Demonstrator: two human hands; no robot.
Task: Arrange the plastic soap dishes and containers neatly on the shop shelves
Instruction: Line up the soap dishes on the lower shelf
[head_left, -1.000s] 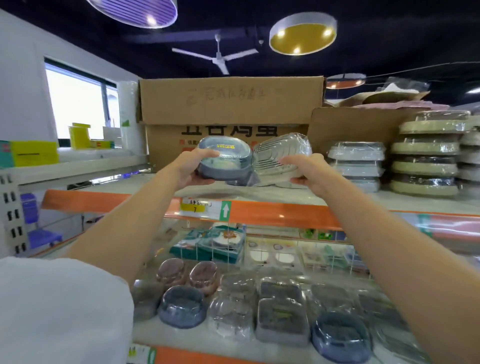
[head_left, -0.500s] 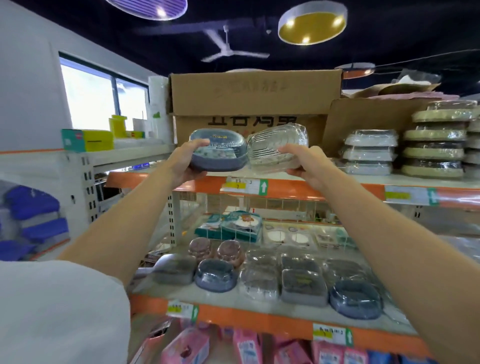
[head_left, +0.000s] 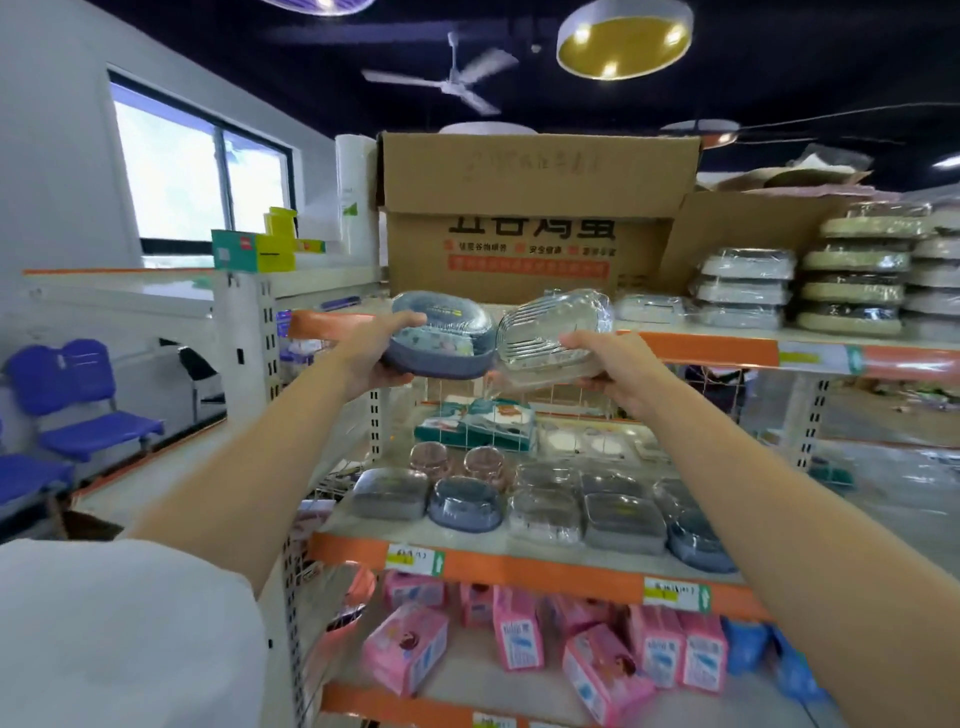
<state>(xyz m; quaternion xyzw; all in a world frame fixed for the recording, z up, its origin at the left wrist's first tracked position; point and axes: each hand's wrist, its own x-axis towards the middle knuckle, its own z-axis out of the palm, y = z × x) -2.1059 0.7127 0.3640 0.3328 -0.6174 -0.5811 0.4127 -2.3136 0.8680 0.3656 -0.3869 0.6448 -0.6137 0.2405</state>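
Before the orange-edged top shelf (head_left: 717, 349), two wrapped soap dishes are held up side by side.

A blue-grey soap dish (head_left: 445, 340) is gripped by the left hand (head_left: 375, 358), thumb curled over its near rim and fingers underneath; a clear soap dish (head_left: 553, 332) is gripped likewise by the right hand (head_left: 615, 371). Both dishes are raised off the shelves, edges touching, in front of a cardboard box (head_left: 530, 218). More dishes are laid in rows on the middle shelf (head_left: 519, 564) below.
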